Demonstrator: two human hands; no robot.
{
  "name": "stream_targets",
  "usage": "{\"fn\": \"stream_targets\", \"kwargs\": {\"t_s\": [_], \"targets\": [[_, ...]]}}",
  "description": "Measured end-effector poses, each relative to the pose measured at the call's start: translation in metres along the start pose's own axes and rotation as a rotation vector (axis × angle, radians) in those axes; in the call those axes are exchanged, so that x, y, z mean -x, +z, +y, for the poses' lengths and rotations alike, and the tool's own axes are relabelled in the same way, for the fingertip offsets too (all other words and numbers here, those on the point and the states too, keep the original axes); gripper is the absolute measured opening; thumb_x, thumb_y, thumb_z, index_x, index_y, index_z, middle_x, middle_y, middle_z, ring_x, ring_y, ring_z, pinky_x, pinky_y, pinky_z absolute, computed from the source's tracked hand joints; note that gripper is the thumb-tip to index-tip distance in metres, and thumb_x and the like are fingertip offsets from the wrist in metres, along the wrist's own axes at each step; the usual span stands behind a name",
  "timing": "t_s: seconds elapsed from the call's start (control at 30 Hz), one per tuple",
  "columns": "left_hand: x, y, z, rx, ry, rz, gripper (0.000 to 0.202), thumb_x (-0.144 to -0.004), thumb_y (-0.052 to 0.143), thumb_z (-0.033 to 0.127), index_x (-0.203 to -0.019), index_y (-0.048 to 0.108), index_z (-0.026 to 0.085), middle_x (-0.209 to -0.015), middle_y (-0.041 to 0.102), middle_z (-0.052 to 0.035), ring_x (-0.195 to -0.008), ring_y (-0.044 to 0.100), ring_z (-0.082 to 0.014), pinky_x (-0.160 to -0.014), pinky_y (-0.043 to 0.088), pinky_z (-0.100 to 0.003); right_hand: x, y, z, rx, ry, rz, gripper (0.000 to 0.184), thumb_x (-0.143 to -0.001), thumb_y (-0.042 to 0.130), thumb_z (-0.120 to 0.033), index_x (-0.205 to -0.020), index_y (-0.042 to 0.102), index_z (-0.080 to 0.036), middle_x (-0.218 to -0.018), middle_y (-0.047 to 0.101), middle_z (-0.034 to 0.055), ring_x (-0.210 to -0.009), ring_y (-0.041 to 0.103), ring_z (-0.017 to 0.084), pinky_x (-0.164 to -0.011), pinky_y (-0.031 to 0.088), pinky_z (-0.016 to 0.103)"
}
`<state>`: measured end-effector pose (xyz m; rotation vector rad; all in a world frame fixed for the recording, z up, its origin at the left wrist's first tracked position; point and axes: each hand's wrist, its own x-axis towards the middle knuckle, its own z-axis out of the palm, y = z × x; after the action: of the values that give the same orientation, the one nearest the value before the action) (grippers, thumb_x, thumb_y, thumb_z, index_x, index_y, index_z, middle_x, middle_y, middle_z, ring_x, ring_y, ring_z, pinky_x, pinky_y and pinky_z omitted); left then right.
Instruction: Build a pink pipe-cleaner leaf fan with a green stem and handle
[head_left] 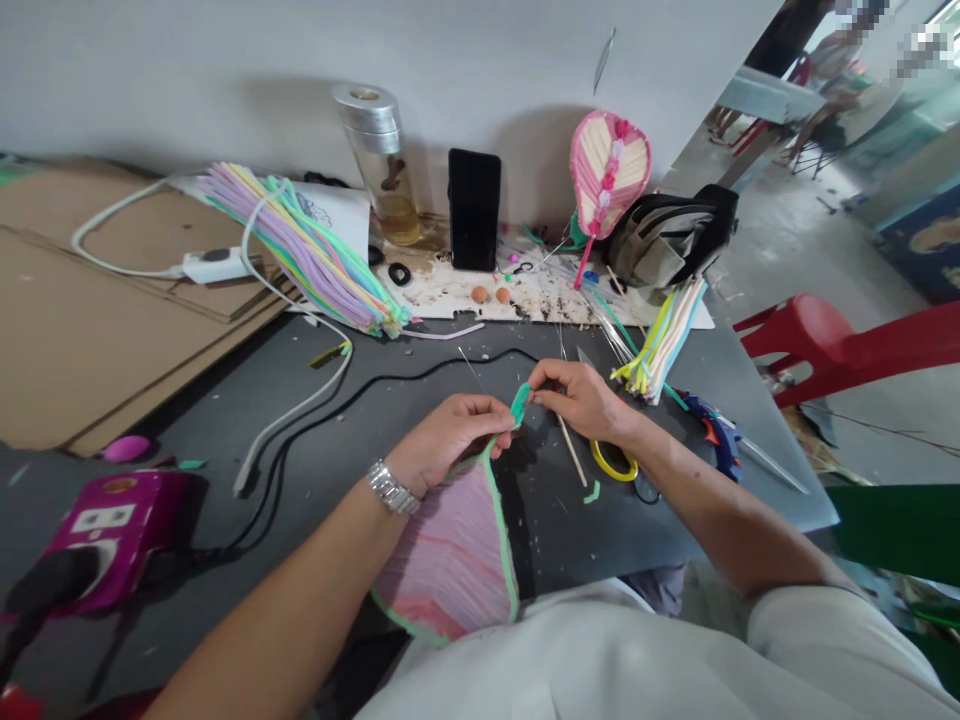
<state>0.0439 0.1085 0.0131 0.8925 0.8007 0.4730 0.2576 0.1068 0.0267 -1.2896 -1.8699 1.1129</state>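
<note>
A leaf-shaped fan [459, 550], pink and lilac with a pale green edge, lies low in front of me against my shirt. Its short handle [520, 402] is wrapped in green and points up and away. My left hand [459, 430], with a metal watch at the wrist, pinches the handle's base between thumb and fingers. At the handle's tip, the thumb and forefinger of my right hand [576, 396] are pressed together; whether they grip the tip itself or a strand on it is too small to tell. A wooden stick [572, 450] lies below my right hand.
Yellow-handled scissors [615, 462] and a blue glue gun [716, 435] lie to the right. Bundled pipe cleaners [315, 255] sit at back left, near a bottle [382, 165] and phone [474, 210]. A purple power socket [112, 540] and black cable are at left.
</note>
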Motion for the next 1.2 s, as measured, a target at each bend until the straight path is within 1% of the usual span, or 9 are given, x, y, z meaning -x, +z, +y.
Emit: {"fn": "stream_targets", "kwargs": {"t_s": [0.1,0.17,0.3,0.47,0.67,0.83,0.93,1.03,1.2], "targets": [[0.000,0.000,0.000,-0.015,0.003,-0.002,0.029,-0.066,0.082,0.038,-0.062,0.066,0.014,-0.058,0.063,-0.0011,-0.053,0.052,-0.0093,-0.057,0.040,-0.024,-0.006,-0.002,0.003,-0.103,0.097,-0.082,0.007,-0.078,0.061,-0.015,-0.081,0.067,-0.015,-0.066,0.063,-0.0023,-0.059,0.052,0.010,-0.057,0.040,0.023],[0.000,0.000,-0.001,-0.020,0.000,0.000,0.029,-0.067,0.082,0.037,-0.062,0.066,0.014,-0.058,0.063,-0.0010,-0.052,0.052,-0.0090,-0.056,0.039,-0.024,-0.011,-0.003,0.004,-0.136,0.118,-0.118,0.009,-0.075,0.060,-0.013,-0.080,0.067,-0.016,-0.064,0.063,-0.0025,-0.057,0.053,0.010,-0.056,0.040,0.022],[-0.001,0.001,-0.001,-0.045,-0.009,0.002,0.028,-0.068,0.081,0.037,-0.063,0.065,0.014,-0.058,0.064,-0.0014,-0.051,0.052,-0.0087,-0.054,0.038,-0.023,-0.019,-0.006,0.003,-0.153,0.135,-0.148,0.009,-0.073,0.061,-0.014,-0.079,0.067,-0.016,-0.066,0.066,-0.0024,-0.059,0.058,0.010,-0.058,0.046,0.022],[0.000,0.004,0.000,-0.093,-0.014,0.017,0.025,-0.069,0.079,0.035,-0.064,0.066,0.014,-0.056,0.063,-0.0011,-0.049,0.051,-0.0083,-0.051,0.036,-0.022,-0.028,-0.009,0.000,-0.352,0.239,-0.244,0.009,-0.069,0.070,-0.019,-0.076,0.069,-0.015,-0.066,0.069,-0.0018,-0.058,0.063,0.010,-0.059,0.051,0.022],[-0.001,0.004,-0.003,-0.074,-0.011,0.032,0.028,-0.066,0.083,0.036,-0.065,0.066,0.013,-0.057,0.064,-0.0018,-0.049,0.051,-0.0083,-0.052,0.036,-0.022,-0.031,-0.011,-0.007,-0.457,0.210,-0.187,0.017,-0.068,0.075,-0.020,-0.084,0.070,-0.016,-0.073,0.074,0.0001,-0.061,0.066,0.012,-0.059,0.055,0.024],[-0.001,0.003,-0.002,-0.021,-0.034,0.040,0.030,-0.061,0.086,0.037,-0.064,0.067,0.013,-0.055,0.063,-0.0013,-0.049,0.052,-0.0087,-0.052,0.038,-0.022,-0.026,-0.015,-0.014,-0.310,0.063,-0.138,0.011,-0.075,0.072,-0.019,-0.085,0.069,-0.015,-0.075,0.073,0.0015,-0.067,0.066,0.012,-0.064,0.053,0.025],[-0.002,0.004,-0.003,-0.018,-0.028,0.038,0.030,-0.061,0.085,0.036,-0.064,0.067,0.013,-0.055,0.062,-0.0011,-0.048,0.052,-0.0085,-0.052,0.038,-0.022,-0.025,-0.015,-0.022,-0.106,-0.028,-0.126,0.007,-0.078,0.065,-0.015,-0.084,0.069,-0.015,-0.075,0.072,0.0012,-0.068,0.064,0.012,-0.066,0.050,0.025],[-0.003,0.004,-0.005,-0.030,-0.011,0.043,0.028,-0.063,0.083,0.035,-0.064,0.066,0.013,-0.055,0.063,-0.0013,-0.048,0.052,-0.0083,-0.052,0.038,-0.022,-0.026,-0.014,-0.031,0.148,-0.114,-0.144,0.015,-0.079,0.058,-0.009,-0.084,0.070,-0.016,-0.076,0.071,0.0005,-0.068,0.062,0.011,-0.066,0.047,0.025],[-0.002,0.003,-0.005,-0.028,-0.034,0.065,0.024,-0.067,0.079,0.033,-0.065,0.067,0.013,-0.058,0.064,-0.0016,-0.048,0.052,-0.0077,-0.051,0.037,-0.021,-0.019,-0.013,-0.032,0.502,-0.468,-0.083,0.023,-0.084,0.051,-0.006,-0.091,0.069,-0.018,-0.086,0.072,0.0069,-0.083,0.062,0.019,-0.077,0.049,0.034]]}}
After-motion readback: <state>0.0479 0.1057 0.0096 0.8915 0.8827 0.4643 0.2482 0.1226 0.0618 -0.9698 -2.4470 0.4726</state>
